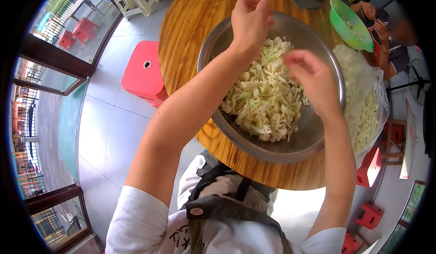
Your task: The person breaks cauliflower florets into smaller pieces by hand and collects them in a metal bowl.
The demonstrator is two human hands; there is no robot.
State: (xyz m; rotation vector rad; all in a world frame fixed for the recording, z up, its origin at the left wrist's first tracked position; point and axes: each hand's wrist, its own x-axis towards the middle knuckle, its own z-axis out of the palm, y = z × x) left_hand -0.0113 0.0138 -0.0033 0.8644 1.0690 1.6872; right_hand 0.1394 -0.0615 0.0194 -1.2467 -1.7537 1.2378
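Note:
A large steel bowl (334, 72) on the round wooden table holds a heap of cut cauliflower (268, 95), pale green and cream. Over the bowl's far left rim, my left hand (251, 24) is closed with its fingers curled together; whatever it may grip is hidden. My right hand (315, 79) hovers above the right side of the cauliflower, slightly blurred. Its fingers are bent, the thumb sits apart from them, and nothing shows between them.
A clear plastic bag (368, 108) of cauliflower lies right of the bowl. Beyond it, another person's hands (379, 27) are near a green basin (345, 24). A cleaver (305, 1) lies at the table's far side. A red stool (144, 70) stands left of the table (186, 36).

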